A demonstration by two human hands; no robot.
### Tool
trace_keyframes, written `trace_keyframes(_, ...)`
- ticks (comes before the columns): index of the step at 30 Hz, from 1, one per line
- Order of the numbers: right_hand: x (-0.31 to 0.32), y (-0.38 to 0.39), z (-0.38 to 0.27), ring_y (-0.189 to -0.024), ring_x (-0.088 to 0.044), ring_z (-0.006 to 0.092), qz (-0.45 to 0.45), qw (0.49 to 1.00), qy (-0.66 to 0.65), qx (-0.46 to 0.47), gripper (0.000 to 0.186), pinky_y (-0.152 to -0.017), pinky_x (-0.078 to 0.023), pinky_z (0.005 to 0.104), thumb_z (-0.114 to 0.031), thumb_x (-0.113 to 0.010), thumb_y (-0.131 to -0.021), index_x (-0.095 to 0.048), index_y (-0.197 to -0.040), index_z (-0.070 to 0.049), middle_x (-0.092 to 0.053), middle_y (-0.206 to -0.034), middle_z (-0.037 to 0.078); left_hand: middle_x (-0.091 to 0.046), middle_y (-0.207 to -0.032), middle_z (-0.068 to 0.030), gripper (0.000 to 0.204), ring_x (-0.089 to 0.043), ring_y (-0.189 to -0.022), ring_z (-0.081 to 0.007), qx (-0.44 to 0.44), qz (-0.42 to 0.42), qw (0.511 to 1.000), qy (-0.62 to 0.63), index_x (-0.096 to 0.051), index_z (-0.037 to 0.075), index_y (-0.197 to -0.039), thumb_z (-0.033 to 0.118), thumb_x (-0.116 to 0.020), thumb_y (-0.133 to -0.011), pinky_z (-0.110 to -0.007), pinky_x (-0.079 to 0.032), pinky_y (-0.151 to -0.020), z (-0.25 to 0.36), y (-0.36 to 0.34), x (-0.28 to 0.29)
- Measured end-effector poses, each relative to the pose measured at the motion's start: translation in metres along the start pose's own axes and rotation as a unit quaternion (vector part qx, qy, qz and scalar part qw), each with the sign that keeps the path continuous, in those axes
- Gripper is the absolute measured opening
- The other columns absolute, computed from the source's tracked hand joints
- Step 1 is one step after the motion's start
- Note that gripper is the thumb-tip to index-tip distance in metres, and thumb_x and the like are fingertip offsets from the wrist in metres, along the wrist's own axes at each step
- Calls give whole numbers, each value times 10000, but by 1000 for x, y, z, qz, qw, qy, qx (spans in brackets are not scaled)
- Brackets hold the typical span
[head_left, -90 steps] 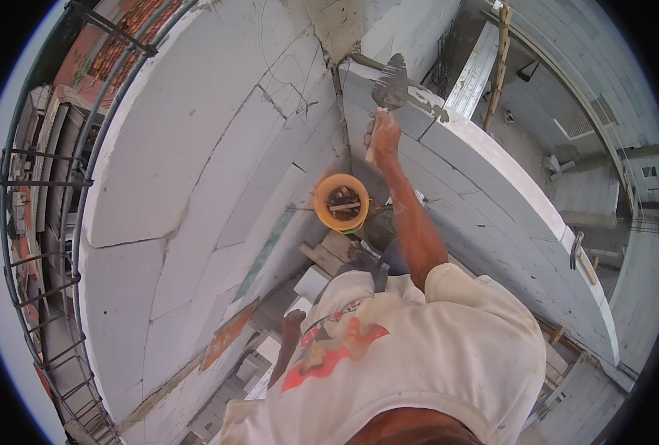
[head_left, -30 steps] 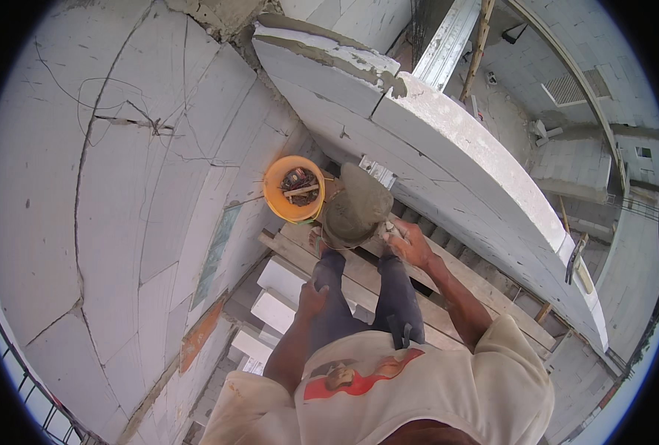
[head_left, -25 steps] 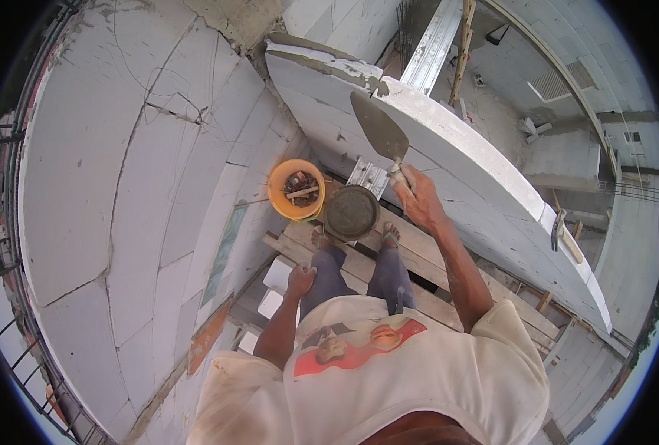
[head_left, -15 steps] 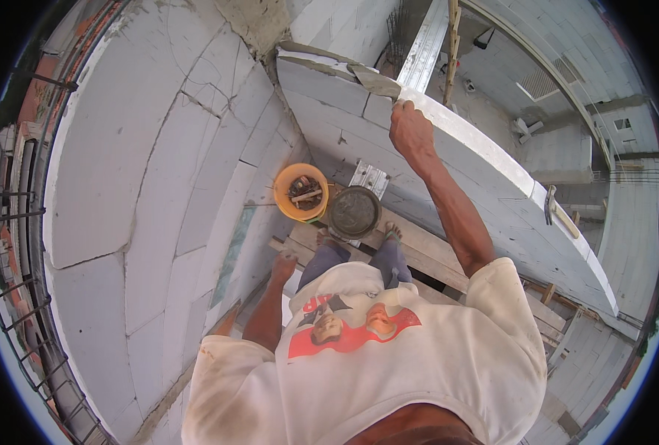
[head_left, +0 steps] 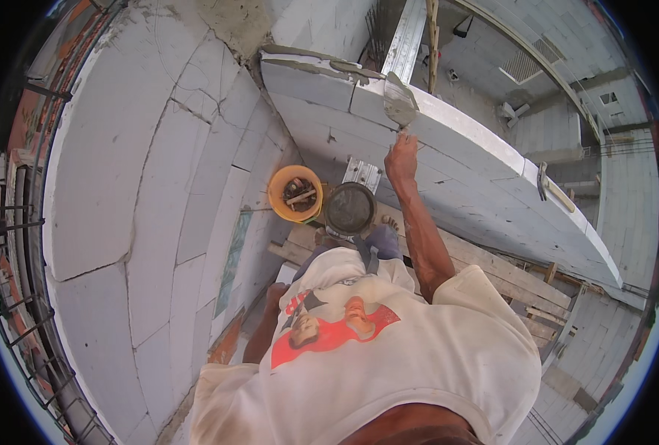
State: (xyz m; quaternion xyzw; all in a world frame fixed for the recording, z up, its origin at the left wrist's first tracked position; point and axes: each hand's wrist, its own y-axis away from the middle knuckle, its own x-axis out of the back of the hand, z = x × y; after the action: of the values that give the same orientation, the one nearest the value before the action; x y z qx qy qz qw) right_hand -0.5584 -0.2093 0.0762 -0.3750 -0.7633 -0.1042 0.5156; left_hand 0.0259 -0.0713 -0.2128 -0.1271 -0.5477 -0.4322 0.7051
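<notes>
Closed round the handle of a trowel, my right hand is just in front of the top of a white block wall. The trowel's mortar-smeared blade points up against the wall's top edge. Grey mortar lies along the wall top to its left. My left hand hangs low beside my shirt; its fingers are too hidden to read. Below my right hand, near my feet, a round black tub contains something grey. An orange bucket with dark debris and wood scraps stands beside it.
A hammer hangs over the wall top further right. Tall cracked block wall rises on my left. Wooden planks lie underfoot, with gaps. Beyond the wall are a metal channel and a lower room. Steel bars run along the far left.
My right hand has drawn down and slightly left, and the trowel has turned from lying leftward along the wall top to pointing upward. My left hand has moved back toward my body.
</notes>
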Motion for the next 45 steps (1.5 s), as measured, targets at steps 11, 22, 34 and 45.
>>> trace_keyframes(11, -22, 115, 28, -950, -622, 480, -295, 943, -152, 8, 532, -851, -495, 545, -121, -669, -859, -504, -1342, 32, -620, -961, 293, -649, -1241, -325, 649, -639, -1199, -388, 394, -64, 815, 421, -624, -97, -1261, 442, -651, -900, -453, -497, -1003, 115, -72, 133)
trace_keyframes(22, -204, 185, 198, -1004, -695, 442, -569, 812, 118, -50, 409, -887, -565, 523, -325, -683, -888, -651, -1148, -10, -703, -1067, 272, -465, -1426, -274, 1129, -580, -1241, -452, 527, -306, 765, 207, -253, -67, -1512, 503, -848, -740, -514, -498, -1035, 252, -163, 78)
trace_keyframes(34, -409, 211, 259, -1008, -711, 393, -629, 750, 156, 131, 309, -865, -580, 479, -238, -624, -912, -665, -1099, 4, -706, -1054, 257, -521, -1228, -207, 869, -600, -1148, -409, 618, -224, 721, 218, -444, -26, -1386, 467, -793, -761, -515, -526, -959, 272, -175, 5)
trace_keyframes(45, -234, 172, 261, -1018, -705, 355, -641, 757, -124, -24, 530, -923, -535, 441, -475, -735, -892, -718, -1135, -4, -725, -1030, 250, -544, -1222, -259, 840, -577, -1191, -448, 584, -199, 754, 227, -445, -29, -1399, 459, -778, -802, -535, -498, -993, 261, -179, 40)
